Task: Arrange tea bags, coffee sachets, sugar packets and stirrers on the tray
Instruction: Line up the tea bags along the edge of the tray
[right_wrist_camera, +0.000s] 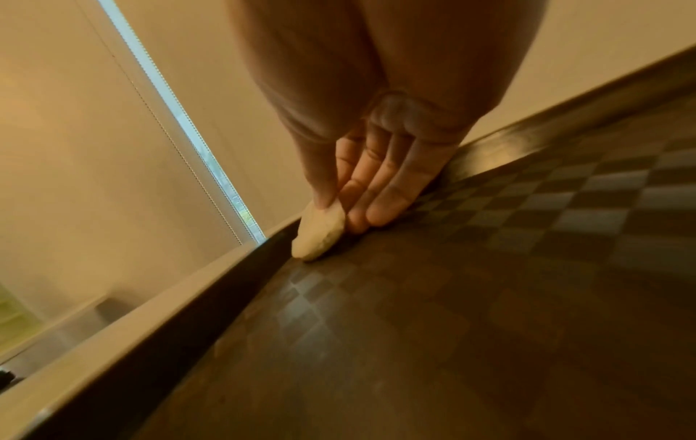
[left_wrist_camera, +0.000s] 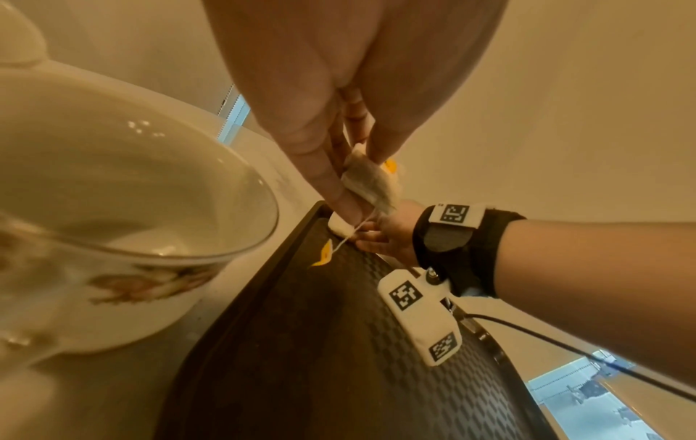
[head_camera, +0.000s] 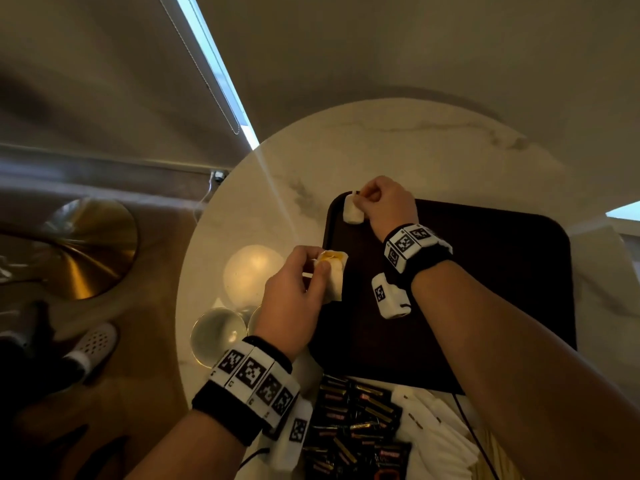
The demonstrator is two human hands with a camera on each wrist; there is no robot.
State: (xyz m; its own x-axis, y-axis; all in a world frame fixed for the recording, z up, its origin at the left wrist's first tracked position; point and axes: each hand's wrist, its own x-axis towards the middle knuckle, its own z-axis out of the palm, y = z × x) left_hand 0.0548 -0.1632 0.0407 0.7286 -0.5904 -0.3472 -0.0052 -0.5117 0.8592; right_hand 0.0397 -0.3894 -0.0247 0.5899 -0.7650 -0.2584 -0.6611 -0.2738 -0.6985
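Left hand (head_camera: 294, 299) pinches a tea bag (left_wrist_camera: 371, 181); right hand (head_camera: 388, 206) pinches another tea bag (head_camera: 353, 210) into the tray (head_camera: 502, 306) corner.

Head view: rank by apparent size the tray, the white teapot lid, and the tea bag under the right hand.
1. Tray
2. Teapot lid
3. Tea bag, partly hidden by the right hand

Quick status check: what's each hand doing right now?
Left hand: pinching a tea bag above the tray edge.
Right hand: pinching another tea bag at the tray's far corner.
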